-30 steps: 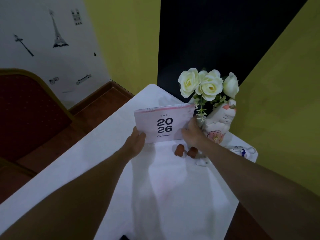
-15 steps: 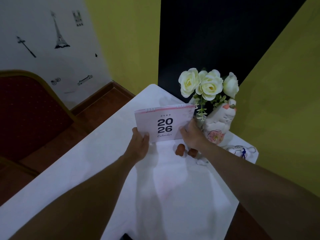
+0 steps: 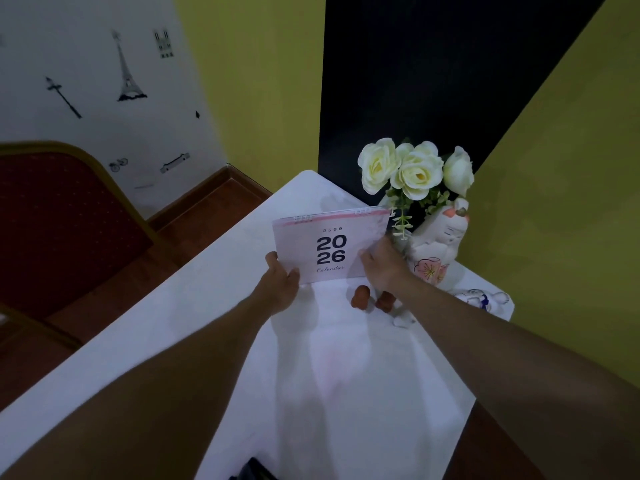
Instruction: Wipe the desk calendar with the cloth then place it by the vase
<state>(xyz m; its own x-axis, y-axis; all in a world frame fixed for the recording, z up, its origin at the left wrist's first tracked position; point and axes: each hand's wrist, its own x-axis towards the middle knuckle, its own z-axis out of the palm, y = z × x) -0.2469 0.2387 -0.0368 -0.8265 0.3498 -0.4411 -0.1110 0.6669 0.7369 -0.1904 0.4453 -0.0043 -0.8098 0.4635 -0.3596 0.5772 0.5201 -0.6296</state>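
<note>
A pink desk calendar (image 3: 330, 245) reading "2026" stands upright at the far end of the white table (image 3: 346, 375), just left of the vase. My left hand (image 3: 282, 284) grips its lower left corner. My right hand (image 3: 381, 265) holds its right edge. The vase (image 3: 436, 251) is a white cat-shaped figure with a pink flower, holding white roses (image 3: 415, 169). No cloth is visible.
Two small brown figurines (image 3: 360, 296) sit in front of the calendar, partly under my right wrist. A blue-and-white trinket (image 3: 481, 297) lies at the table's right corner. A red chair (image 3: 59, 223) stands left; yellow walls close behind.
The calendar has barely shifted. My left hand slid further around its lower left corner, and my right hand stays on the right edge.
</note>
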